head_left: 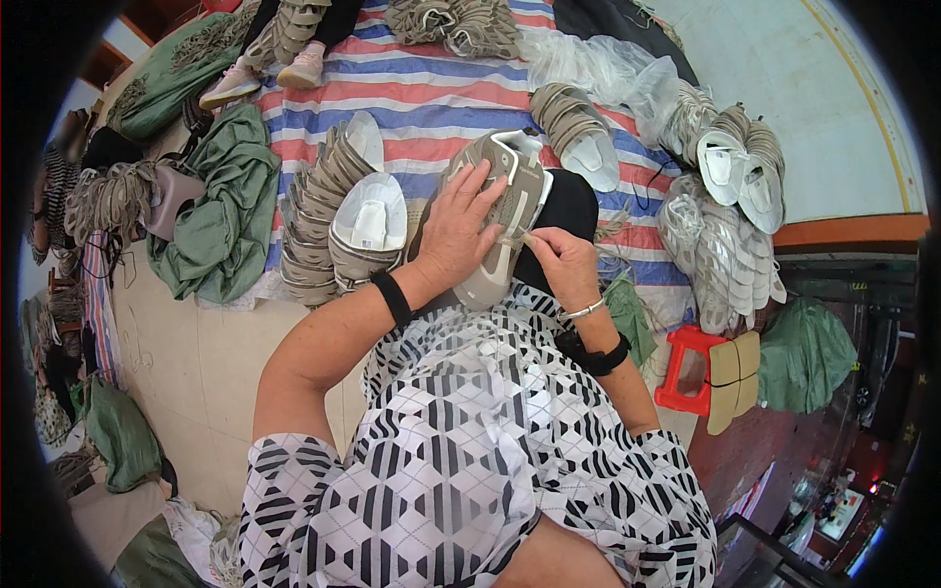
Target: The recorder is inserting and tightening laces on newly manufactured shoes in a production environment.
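Note:
A taupe and grey shoe upper (pixel 530 180) with a white lining rests across my lap, its toe end toward me. My left hand (pixel 459 220) lies on top of it, fingers stretched out and spread, the thumb apart from them. At the upper's right side my right hand (pixel 566 261) is closed in a pinch of thumb and forefinger. Whatever sits between those fingertips is too small to make out. Just left of my left hand stand stacks of nested shoe uppers (pixel 369 216); another stack (pixel 575 127) lies beyond my knee on the right.
A striped plastic sheet (pixel 412 108) covers the floor ahead. More bundled uppers (pixel 720 245) lie at the right, by a red stool (pixel 686 372) with cardboard (pixel 734 377). Green sacking (pixel 221 206) is heaped at left. Another person's shoes (pixel 304 67) show at the top.

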